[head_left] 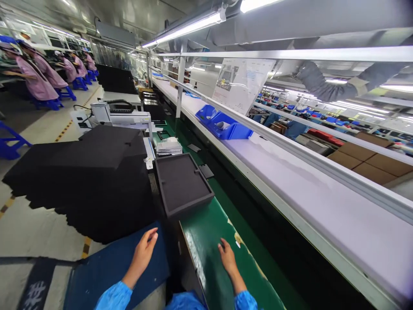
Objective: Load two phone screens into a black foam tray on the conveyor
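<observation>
My left hand [144, 249] hangs in the air above a dark blue board [106, 271], its fingers loosely bent and apart, holding nothing. Over the green bench top [206, 234], my right hand [228, 257] is likewise unoccupied, with thumb and fingers a little apart; whether it touches the surface I cannot tell. Ahead of both hands lies a shallow black foam tray [183, 185] with a raised rim. A tall stack of black foam pieces [87, 172] stands to the left, beyond my left hand.
Behind the tray sit a pile of white packets [169, 146] and a white machine [121, 114]. A dark conveyor channel [232, 189] runs along the right, with flat dark plates on it. Blue bins [222, 125] stand on the white shelf [284, 168]. Seated people in pink work far left.
</observation>
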`<state>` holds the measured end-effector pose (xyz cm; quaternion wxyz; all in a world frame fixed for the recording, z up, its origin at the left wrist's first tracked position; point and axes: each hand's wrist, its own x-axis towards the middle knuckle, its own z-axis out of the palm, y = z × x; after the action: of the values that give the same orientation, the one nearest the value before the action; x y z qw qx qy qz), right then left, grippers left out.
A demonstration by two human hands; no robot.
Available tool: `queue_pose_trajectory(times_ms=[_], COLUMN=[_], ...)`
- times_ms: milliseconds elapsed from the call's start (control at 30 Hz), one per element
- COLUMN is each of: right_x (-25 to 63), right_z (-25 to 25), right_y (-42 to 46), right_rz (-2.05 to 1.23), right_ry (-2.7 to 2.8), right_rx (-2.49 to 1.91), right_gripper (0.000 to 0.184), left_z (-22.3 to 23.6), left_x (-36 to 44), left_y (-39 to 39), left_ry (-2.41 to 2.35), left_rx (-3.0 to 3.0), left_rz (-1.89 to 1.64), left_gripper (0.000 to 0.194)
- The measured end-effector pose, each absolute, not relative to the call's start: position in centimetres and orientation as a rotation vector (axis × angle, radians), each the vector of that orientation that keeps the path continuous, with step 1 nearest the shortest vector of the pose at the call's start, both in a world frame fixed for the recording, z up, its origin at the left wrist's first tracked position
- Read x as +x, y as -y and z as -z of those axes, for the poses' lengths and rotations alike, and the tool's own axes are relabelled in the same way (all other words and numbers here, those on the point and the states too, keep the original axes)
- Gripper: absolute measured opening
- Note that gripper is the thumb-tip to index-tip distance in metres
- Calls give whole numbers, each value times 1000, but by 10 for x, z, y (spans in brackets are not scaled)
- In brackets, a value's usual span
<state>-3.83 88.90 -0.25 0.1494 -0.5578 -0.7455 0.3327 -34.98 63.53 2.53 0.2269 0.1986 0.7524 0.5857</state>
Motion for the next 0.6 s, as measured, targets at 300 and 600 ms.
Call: queue_pose_trajectory(times_ms=[300,600], right_x=[-181,-329], right_z=[-42,14], right_y=[-1118,-1257], right_rz=[-782,-713], right_ry=[2314,2532], right_rx=[-1597,-1532], right_gripper=[52,59], left_z=[-92,-5], left_x=[-388,-410], left_y=[-776,-838], left_ry=[-2275,-2287], left_rx=[1064,1054], left_rz=[-1430,-822], left_gripper=[39,51])
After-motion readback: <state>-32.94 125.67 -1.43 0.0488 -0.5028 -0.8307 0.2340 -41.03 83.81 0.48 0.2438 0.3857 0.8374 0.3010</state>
